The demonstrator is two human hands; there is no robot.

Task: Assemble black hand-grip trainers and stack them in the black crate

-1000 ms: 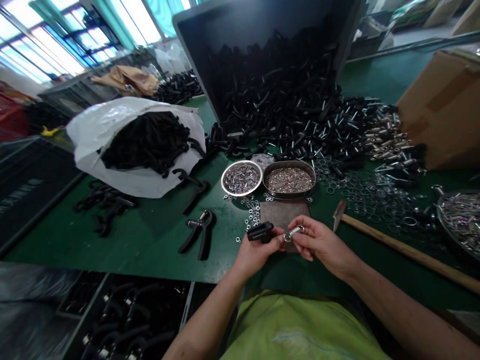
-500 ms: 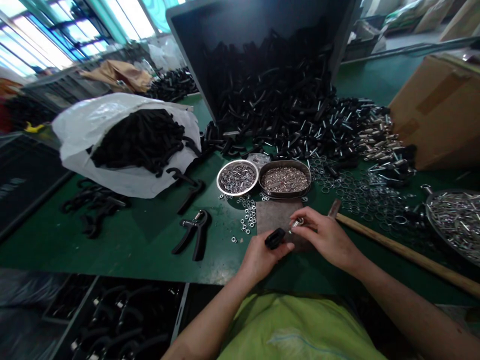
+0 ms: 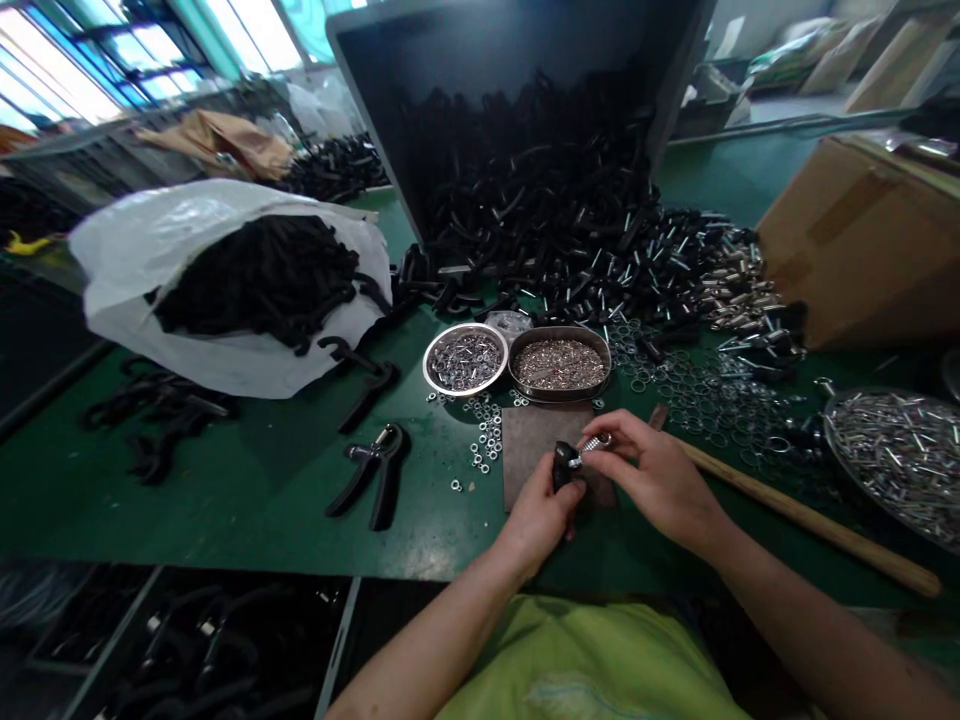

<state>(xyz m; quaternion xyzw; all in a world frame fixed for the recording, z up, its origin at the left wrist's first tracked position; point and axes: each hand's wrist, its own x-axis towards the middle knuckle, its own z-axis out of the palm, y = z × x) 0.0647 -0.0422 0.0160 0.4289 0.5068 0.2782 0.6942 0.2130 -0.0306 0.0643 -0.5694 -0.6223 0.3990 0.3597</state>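
Note:
My left hand [image 3: 541,512] is wrapped round a small black plastic part [image 3: 564,462], above a grey metal plate [image 3: 525,440]. Between thumb and forefinger of my right hand [image 3: 651,470] is a metal spring [image 3: 596,444], its lower end at the top of the black part. Whether the two are joined cannot be made out. Loose nuts [image 3: 487,445] lie left of the plate. Behind it stand a round dish of small metal pieces [image 3: 465,360] and an oval tin of tiny parts [image 3: 561,364]. A black hand grip [image 3: 375,475] lies farther left.
A wooden-handled hammer [image 3: 810,515] lies to the right, near a pan of metal pins [image 3: 896,450]. Metal rings [image 3: 697,395] are scattered behind the hammer. A white bag of black parts [image 3: 120,260], a tipped grey bin [image 3: 375,110] and a cardboard box [image 3: 870,245] stand farther back.
The black part in my left hand has turned more upright and come closer to the spring, which now meets its top. The whole view has shifted slightly.

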